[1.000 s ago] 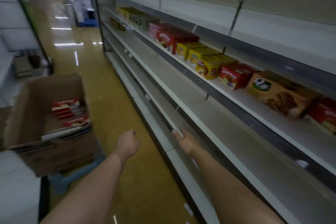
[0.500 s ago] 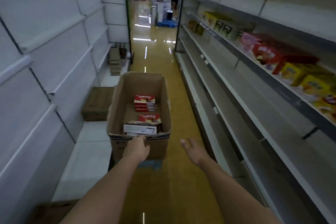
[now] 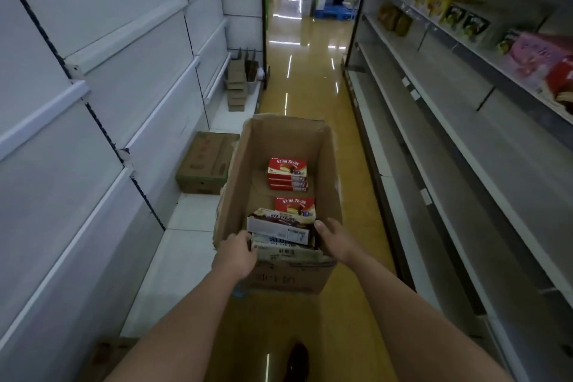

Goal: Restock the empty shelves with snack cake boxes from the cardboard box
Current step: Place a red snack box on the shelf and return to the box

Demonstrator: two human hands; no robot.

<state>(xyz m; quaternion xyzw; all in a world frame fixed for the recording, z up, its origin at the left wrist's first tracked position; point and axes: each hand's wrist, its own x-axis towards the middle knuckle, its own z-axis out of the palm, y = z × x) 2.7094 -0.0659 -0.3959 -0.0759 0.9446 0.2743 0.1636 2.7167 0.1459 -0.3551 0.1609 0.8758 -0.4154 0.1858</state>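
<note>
Both hands in the cardboard box [image 3: 280, 139]: our left hand [image 3: 235, 253] and right hand [image 3: 336, 240] bracket the brown snack cake box [image 3: 280, 225] between them, fingers curling at its ends, apparently ready to lift it shelfward.

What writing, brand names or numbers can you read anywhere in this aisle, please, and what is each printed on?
"好丽友·派": white characters on the red snack cake box topping the far stack in the brown cardboard box.
"好丽友·派": the same on the nearer red snack cake box.
White-and-brown cartons between the hands: print and barcode label too blurred to read.
Cardboard box's outer front print, closed brown carton, shelf packages: unreadable.
</note>
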